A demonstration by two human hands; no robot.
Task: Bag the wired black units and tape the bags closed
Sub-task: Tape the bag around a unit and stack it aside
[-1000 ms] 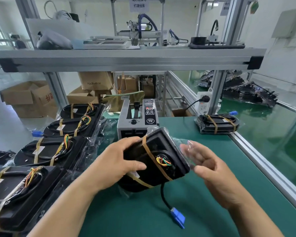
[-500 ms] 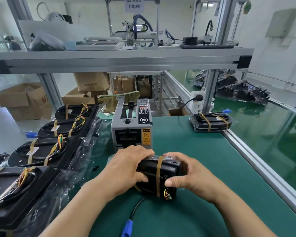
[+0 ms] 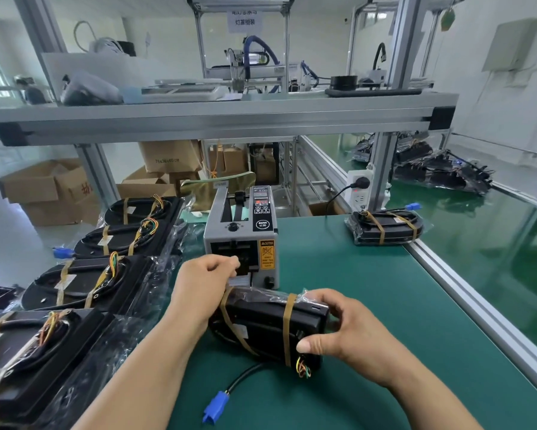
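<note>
Wired black unit (image 3: 261, 327): lay on its long side on the green bench (image 3: 369, 299), just in front of the tape dispenser (image 3: 240, 240). It sat inside a clear bag (image 3: 261, 294) whose crinkled plastic showed along the top edge.
Cable (image 3: 245, 375): trailed from the unit's underside toward the near edge and ended in a blue connector (image 3: 214, 406) lying on the bench. Whether the bag covered it could not be told.
Right hand (image 3: 351, 330): gripped the unit's right end, thumb pressed on the near face and fingers (image 3: 318, 297) curled over the top, seemingly pinning the loose plastic down.
Left hand (image 3: 202, 283): reached to the dispenser's outlet, its fingers (image 3: 226, 263) drawn together and pinching a pale strip of tape (image 3: 239, 279) at the slot.
Step in hand: judged to be fetching tape for the closure. The unit looked bagged, but no tape was seen on the bag yet.
Next move: probably called for pulling the strip clear without letting it curl onto itself, then laying it across the folded mouth and pressing it flat. The right hand would need to keep the fold tight throughout.
Nearby: a row of like units (image 3: 84, 283) lay on plastic to the left. One bagged unit (image 3: 385, 228) sat well apart at the bench's far right edge.
</note>
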